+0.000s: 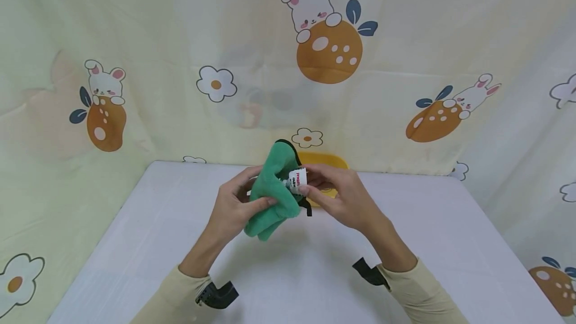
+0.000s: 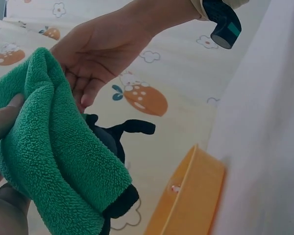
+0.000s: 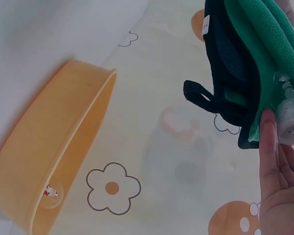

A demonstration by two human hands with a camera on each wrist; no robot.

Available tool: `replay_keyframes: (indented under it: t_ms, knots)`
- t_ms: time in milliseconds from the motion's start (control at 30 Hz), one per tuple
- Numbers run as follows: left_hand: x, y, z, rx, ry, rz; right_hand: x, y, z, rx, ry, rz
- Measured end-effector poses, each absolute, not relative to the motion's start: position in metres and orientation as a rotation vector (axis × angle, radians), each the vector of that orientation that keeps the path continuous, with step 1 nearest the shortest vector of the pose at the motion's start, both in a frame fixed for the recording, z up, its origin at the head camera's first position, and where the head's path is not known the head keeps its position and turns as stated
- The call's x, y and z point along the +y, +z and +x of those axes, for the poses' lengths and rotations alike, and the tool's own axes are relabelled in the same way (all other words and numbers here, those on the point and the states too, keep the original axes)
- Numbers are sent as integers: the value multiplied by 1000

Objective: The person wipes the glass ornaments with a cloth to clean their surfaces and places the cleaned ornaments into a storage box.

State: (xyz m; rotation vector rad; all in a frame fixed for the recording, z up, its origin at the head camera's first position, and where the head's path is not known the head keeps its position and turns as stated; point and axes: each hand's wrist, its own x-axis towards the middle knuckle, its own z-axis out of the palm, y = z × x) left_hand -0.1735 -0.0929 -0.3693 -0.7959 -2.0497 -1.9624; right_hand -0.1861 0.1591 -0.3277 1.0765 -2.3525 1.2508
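In the head view my left hand (image 1: 234,201) grips a green terry towel (image 1: 273,189) with black edging and a black hanging loop (image 1: 307,207). The towel is folded around one end of a small clear object with a white printed part (image 1: 297,180) carrying red lettering. My right hand (image 1: 344,196) pinches that white part between thumb and fingers. From the right wrist, a see-through section and a round end (image 3: 291,121) show beside the towel; the rest is hidden in the cloth. The left wrist view shows the left thumb (image 2: 5,119) pressing on the towel.
A yellow plastic basin (image 1: 326,159) stands on the white-covered table (image 1: 396,244) behind the hands. Inside it the right wrist view shows a clear round thing (image 3: 52,195) with red and white on it. A patterned curtain (image 1: 252,24) hangs behind the table.
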Motion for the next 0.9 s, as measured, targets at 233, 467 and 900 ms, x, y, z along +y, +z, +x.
replay_keyframes:
  t_ms: [233,467,900]
  knots:
    - [-93,-369,-174,-2040,-1931,-830,157,-324,-183,-2414,1269,991]
    - [-94,-369,-176,-2024,-2026,-725,157,-327,-187,-2379,1353,1110]
    - [-96,-367,-177,-2012,-2186,-636,156,-327,-189,-2235,1189,1274]
